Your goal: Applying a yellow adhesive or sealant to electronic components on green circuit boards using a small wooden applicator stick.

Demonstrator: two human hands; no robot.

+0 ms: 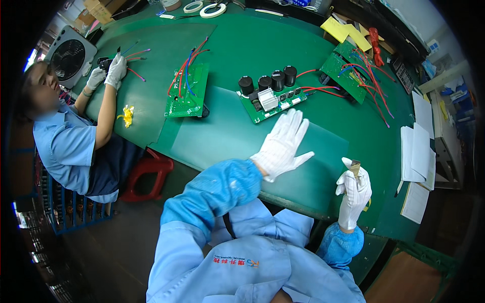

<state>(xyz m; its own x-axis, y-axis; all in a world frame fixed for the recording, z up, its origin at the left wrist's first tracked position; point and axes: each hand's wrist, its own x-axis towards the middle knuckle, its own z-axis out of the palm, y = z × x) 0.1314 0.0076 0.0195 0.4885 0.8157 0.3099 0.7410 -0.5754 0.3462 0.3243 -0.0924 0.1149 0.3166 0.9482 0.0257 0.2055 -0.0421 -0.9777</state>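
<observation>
My left hand [284, 145], in a white glove, lies spread with its fingers stretched out over a smooth green mat [212, 131]. Just beyond its fingertips sits a circuit board [262, 115] with several black cylindrical capacitors [278, 81], a silver heat sink [268, 99] and red wires. At the right, my gloved right hand [353, 197] is closed around a small flat tan-and-grey piece [355, 168] that sticks up from the fingers. A bit of yellow shows below that hand; whether it belongs to the same piece, I cannot tell.
Two more green boards, one at left [189, 91] and one at right [343, 70], have red and blue wires. A co-worker [76, 136] holds a dark part at the far left. Papers [417, 151] lie along the right edge; tape rolls [212, 10] sit at the back.
</observation>
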